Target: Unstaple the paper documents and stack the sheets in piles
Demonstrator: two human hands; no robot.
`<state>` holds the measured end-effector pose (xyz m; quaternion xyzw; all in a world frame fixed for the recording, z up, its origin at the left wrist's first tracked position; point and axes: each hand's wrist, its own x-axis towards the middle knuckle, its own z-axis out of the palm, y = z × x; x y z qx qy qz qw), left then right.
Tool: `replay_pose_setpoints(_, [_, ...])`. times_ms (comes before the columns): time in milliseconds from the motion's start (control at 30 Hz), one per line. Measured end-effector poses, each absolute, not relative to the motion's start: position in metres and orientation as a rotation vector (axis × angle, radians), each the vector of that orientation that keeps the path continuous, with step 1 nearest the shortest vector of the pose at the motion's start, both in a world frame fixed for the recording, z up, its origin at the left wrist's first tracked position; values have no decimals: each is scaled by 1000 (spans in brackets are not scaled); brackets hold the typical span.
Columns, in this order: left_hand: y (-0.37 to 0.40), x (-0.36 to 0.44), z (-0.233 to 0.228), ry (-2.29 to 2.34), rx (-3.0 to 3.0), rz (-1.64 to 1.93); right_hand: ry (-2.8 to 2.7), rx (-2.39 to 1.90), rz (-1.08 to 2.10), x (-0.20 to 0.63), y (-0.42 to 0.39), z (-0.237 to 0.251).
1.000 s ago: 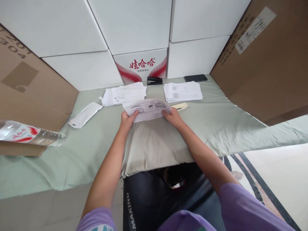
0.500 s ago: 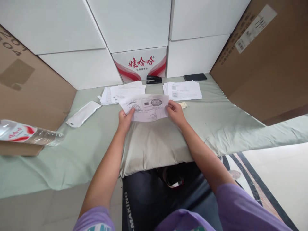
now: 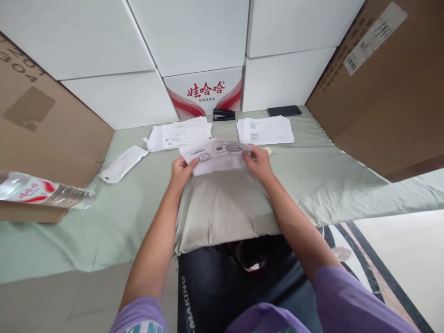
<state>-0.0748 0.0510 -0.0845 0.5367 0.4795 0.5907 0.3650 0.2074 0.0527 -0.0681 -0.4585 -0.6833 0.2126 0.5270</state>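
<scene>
Head camera: left hand [image 3: 181, 170] and right hand [image 3: 258, 162] are pinching a stamped paper sheet [image 3: 217, 155] by its short ends, long axis running left-right, above the pillow's [image 3: 222, 208] far edge, paper stacks [image 3: 265, 130] lying beyond.

Print on the held sheet [image 3: 217, 156] too small to read. Water bottle [image 3: 41, 194] cut off by the left edge. Fingertips hidden behind the sheet.

Ahead of you the white carton [image 3: 208, 95] with red swooshes carries red Chinese characters reading 娃哈哈, with a smaller line beneath too fine to read. On your left the brown cardboard box [image 3: 41, 120] shows "304". By your knees a black surface [image 3: 204, 291] reads "MAKING". The print on the sheet [image 3: 217, 155] you hold is too small to read
</scene>
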Motion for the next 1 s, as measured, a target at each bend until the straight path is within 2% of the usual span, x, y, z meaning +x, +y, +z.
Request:
replay_pose_setpoints(333, [51, -71, -84, 1266, 1434, 1391, -1634, -1143, 596, 208, 53, -64])
replay_pose_setpoints(567, [55, -72, -90, 1345, 1354, 1489, -1589, -1006, 1074, 212, 50, -57])
replay_pose_setpoints(833, [58, -78, -90, 1354, 1172, 1448, -1582, -1047, 1301, 211, 52, -57])
replay_pose_setpoints(900, [59, -80, -90, 1359, 1176, 1427, -1572, -1098, 1256, 215, 54, -55])
replay_pose_setpoints(1000, [60, -81, -92, 1395, 1264, 1288, -1414, -1292, 852, 232, 61, -54])
